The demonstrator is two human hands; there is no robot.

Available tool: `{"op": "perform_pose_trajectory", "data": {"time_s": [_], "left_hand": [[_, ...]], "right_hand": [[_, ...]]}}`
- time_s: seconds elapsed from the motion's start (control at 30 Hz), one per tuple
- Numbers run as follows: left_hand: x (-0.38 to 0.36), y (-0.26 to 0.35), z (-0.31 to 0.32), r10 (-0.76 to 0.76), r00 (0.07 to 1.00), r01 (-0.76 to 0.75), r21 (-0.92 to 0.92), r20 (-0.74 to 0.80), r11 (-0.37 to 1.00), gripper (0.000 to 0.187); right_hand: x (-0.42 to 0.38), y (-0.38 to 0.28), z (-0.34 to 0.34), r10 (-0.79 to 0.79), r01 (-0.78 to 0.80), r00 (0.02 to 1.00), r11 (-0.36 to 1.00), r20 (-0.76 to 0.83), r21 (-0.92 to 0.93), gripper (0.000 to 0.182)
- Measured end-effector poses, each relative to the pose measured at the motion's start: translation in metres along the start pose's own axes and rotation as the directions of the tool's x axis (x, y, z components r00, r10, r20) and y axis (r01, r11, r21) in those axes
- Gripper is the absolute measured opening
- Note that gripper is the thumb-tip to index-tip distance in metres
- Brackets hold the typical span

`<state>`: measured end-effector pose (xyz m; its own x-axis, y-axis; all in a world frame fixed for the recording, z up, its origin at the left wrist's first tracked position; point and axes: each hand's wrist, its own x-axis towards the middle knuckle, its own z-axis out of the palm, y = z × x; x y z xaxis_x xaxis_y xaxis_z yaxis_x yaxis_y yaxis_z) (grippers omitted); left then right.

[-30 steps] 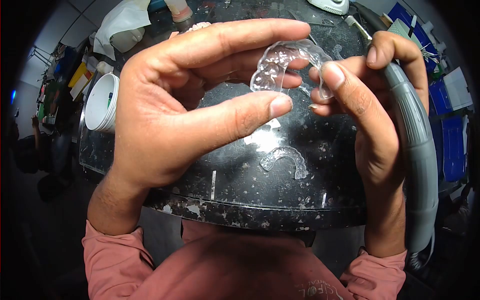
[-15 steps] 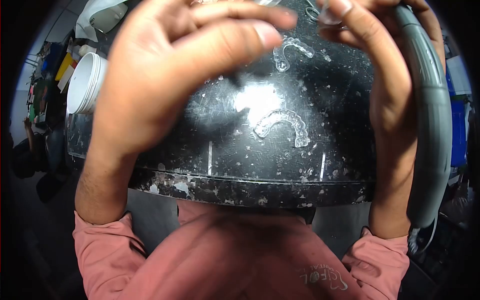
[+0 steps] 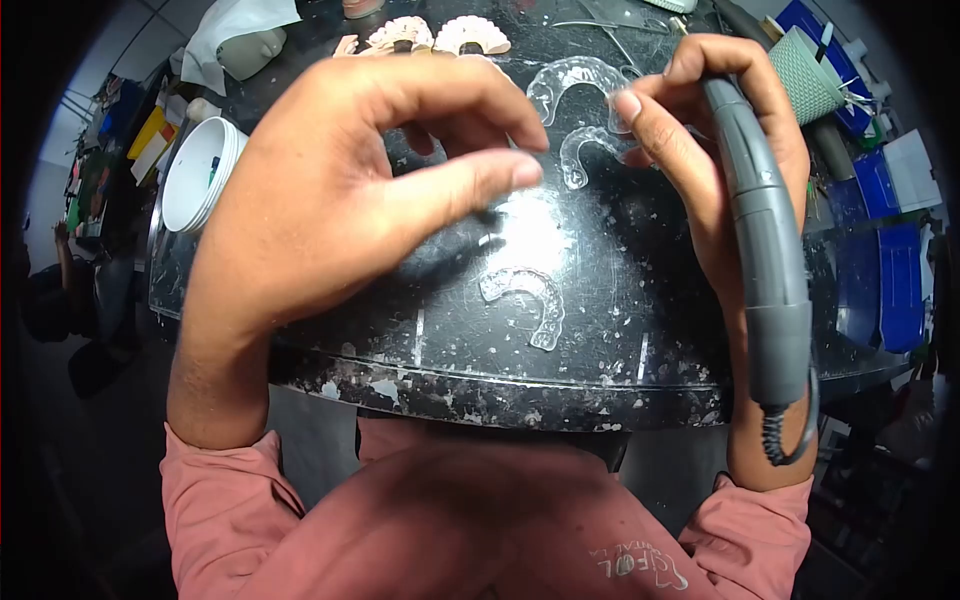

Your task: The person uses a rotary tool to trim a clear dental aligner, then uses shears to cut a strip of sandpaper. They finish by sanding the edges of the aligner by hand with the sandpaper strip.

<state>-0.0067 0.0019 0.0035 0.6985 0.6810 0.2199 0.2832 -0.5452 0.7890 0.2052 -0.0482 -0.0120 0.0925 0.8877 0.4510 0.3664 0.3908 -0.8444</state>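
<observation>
My right hand (image 3: pixel 735 140) is wrapped round a grey rotary handpiece (image 3: pixel 765 230) with a coiled cord at its lower end. Its thumb and finger also pinch one end of a clear dental aligner (image 3: pixel 578 72), raised over the bench. Left of that aligner, my left hand (image 3: pixel 400 170) has its fingers curved and apart, holding nothing. A second clear aligner (image 3: pixel 574 160) lies just below the held one, partly behind my right fingertips. Closer to the front edge lies a third clear aligner (image 3: pixel 540 295).
Several dental models (image 3: pixel 472 36) stand at the back of the black bench (image 3: pixel 600 340). A white tub (image 3: pixel 200 175) is beyond my left wrist. Metal scissors-like tools (image 3: pixel 600 30) lie at the back. A green basket (image 3: pixel 803 75) and blue bins (image 3: pixel 880 290) are at the right.
Both hands appear lower in view, and the aligner in my right fingers now shows clearly. The nearest aligner lies slightly nearer and to the left, turned a little. The models have come into view.
</observation>
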Motion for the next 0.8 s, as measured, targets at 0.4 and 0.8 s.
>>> {"op": "perform_pose_trajectory", "data": {"time_s": [0.4,0.8], "left_hand": [[-0.077,0.006,-0.007,-0.283,0.942,0.265,-0.119,-0.182,0.957,0.016],[-0.058,0.014,0.032,0.235,0.853,-0.007,0.44,-0.466,0.898,0.027]], "right_hand": [[-0.011,0.017,0.026,-0.131,0.157,0.967,0.982,0.221,-0.109,0.02],[-0.018,-0.016,0.032,0.15,-0.353,0.906,0.784,0.396,0.511,0.036]]}}
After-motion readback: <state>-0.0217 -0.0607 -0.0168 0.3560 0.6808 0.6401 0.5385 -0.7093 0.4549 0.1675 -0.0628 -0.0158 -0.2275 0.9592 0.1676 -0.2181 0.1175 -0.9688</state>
